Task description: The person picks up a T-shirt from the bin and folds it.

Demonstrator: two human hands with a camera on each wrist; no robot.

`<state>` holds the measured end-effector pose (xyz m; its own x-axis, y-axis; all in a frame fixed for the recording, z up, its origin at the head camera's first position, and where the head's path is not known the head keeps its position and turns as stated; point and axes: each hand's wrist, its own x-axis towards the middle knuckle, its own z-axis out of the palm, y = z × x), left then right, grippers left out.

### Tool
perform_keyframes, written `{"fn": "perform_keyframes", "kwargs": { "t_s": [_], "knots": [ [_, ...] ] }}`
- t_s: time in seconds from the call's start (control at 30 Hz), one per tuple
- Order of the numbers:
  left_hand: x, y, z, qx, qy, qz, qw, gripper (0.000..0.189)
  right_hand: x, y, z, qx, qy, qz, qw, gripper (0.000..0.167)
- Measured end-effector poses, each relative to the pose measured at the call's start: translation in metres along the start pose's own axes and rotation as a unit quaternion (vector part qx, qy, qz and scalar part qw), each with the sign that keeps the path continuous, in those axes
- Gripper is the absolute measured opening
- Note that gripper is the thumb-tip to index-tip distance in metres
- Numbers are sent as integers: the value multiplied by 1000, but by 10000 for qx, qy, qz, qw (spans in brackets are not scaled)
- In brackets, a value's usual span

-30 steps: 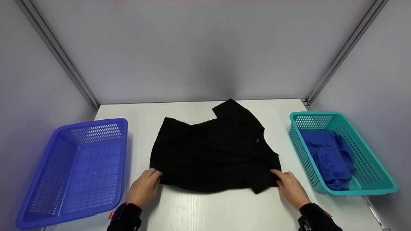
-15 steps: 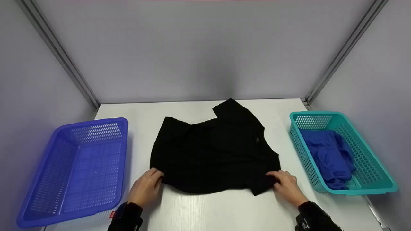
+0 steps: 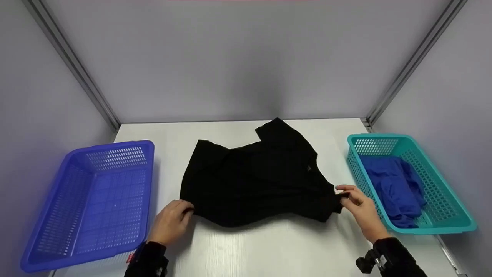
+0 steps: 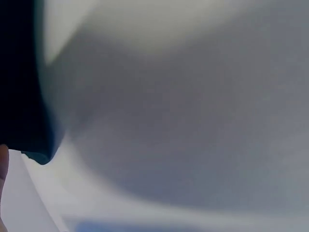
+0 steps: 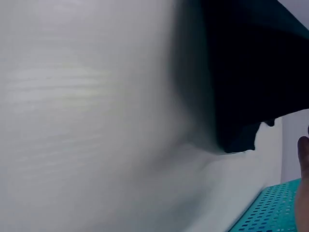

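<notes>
A black short-sleeved shirt [image 3: 250,181] lies spread sideways on the white table, its hem to the left and its neckline to the right. My left hand [image 3: 171,221] pinches the near corner of the hem. On the other side my right hand [image 3: 360,209] pinches the shirt near the shoulder, and the near edge there is lifted off the table. The near sleeve hangs below the right fingers. In the right wrist view the raised black cloth [image 5: 256,72] hangs above the table, with only part of a finger showing at the edge.
To the left stands a blue plastic basket [image 3: 148,184] with nothing seen in it. A teal basket [image 3: 453,192] on the right holds a crumpled blue cloth [image 3: 394,190]. Grey panels [image 3: 246,57] wall in the white table [image 3: 230,254] at the back and sides.
My right hand has moved right and up from the near sleeve, raising the shirt's near right edge. The left hand stays at the hem corner, and the near edge has lifted slightly.
</notes>
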<state>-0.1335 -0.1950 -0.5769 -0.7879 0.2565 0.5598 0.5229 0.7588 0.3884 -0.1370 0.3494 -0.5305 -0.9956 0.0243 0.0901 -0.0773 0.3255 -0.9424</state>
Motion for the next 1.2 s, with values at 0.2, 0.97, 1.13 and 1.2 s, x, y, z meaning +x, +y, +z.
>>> {"fn": "perform_keyframes", "kwargs": {
  "t_s": [0.2, 0.97, 1.13, 1.2],
  "knots": [
    [5, 4, -5, -650, -365, -744, 9944, 18, 1, -21, -4, 1238, 178, 208, 9919, 20],
    [24, 3, 0, -1368, -494, -2652, 9532, 5, 25, -37, 10, -1552, 1045, 245, 9820, 23],
    [26, 2, 4, -1223, -530, -2831, 9498, 7, 38, -42, 14, -2316, 1059, -35, 9670, 23],
    [28, 3, 4, -1120, -510, -2824, 9514, 8, 43, -44, 15, -2442, 1039, -71, 9641, 22]
  ]
}}
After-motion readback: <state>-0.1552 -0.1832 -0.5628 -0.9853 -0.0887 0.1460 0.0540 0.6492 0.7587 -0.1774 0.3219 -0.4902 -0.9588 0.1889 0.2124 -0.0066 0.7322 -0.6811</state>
